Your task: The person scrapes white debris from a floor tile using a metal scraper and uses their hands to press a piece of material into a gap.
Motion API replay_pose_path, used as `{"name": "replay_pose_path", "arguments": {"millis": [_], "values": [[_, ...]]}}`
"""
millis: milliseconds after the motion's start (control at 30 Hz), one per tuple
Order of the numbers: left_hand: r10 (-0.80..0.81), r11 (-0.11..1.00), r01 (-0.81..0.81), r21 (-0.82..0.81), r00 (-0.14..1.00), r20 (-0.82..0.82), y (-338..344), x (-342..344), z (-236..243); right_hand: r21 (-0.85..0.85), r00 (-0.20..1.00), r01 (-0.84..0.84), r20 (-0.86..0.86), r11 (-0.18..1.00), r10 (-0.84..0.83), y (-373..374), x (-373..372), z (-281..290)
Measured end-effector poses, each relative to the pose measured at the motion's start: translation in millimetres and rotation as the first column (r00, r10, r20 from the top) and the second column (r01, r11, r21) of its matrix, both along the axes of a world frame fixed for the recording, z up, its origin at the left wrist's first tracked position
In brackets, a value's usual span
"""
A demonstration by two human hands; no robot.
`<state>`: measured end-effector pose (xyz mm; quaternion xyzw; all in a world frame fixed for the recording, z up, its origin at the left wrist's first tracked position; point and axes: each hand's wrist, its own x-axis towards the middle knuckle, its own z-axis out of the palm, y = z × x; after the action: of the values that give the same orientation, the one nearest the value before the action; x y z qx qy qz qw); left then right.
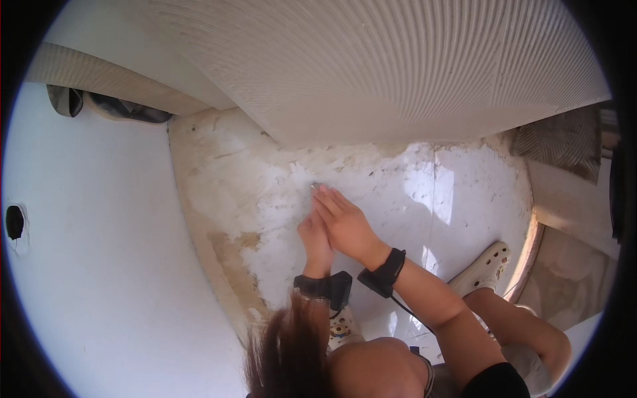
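My right hand (348, 225) is laid over my left hand (316, 244), close above the smeared floor in the middle of the view. The right hand's fingers are pressed together and point up and left. Under them the left hand's fingers are partly hidden and look closed. At the fingertips a small grey edge (315, 186) of something shows, too little of it to name. The floor (285, 205) about the hands carries whitish and beige smears. Each wrist wears a black strapped device (325, 286) with a cable.
A large panel with combed ridges (398, 73) leans across the far side. At left stands a white wall (99, 232) with a dark round hole (14, 222). Dark shoes (126, 108) lie far left. My beige clogs (484, 265) are on shiny tiles. A ridged piece (564, 142) sits at far right.
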<state>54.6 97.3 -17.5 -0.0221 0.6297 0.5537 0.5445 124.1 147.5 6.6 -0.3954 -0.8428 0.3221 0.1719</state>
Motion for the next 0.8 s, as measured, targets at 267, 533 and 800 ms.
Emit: {"name": "replay_pose_path", "arguments": {"millis": [267,533,800], "values": [[0.006,1.000,-0.005,-0.030,0.999,0.044,18.4,-3.4,-0.5,0.076,0.994,-0.032,0.102,0.997,0.024,13.0,-2.4,-2.8],[0.022,1.000,-0.023,0.010,0.997,0.069,31.1,-8.9,7.1,0.112,0.976,-0.059,0.216,0.992,0.034,19.7,-10.3,2.7],[0.007,0.997,-0.012,0.070,0.998,0.065,20.3,-11.7,6.6,0.141,0.960,-0.093,0.276,0.986,0.051,9.0,-10.7,5.5]]}}
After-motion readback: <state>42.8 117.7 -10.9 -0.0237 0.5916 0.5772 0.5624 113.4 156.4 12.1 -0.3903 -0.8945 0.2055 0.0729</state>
